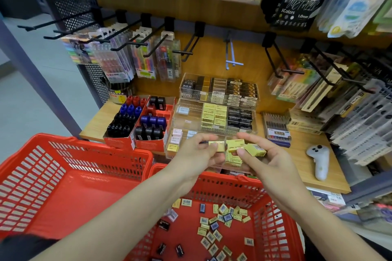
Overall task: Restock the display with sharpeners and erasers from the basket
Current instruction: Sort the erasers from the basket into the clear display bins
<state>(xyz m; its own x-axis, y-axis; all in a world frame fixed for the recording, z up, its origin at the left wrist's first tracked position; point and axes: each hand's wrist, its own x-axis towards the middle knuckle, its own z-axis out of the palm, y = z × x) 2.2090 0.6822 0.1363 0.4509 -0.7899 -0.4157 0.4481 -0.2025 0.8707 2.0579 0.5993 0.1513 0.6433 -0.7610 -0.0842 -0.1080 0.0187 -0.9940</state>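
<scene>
Yellow erasers at frame centre, held above clear tiered display. Left hand pinches one eraser; right hand grips several, perhaps three. Red basket at 6 o'clock holds loose erasers and dark sharpeners. Second red basket at 8 o'clock. Red sharpener boxes at 10 o'clock of hands

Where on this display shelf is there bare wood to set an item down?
Bare wooden shelf shows between the pen box and the white controller, and at the left corner beside the sharpener trays. The clear eraser tiers are crowded.
</scene>
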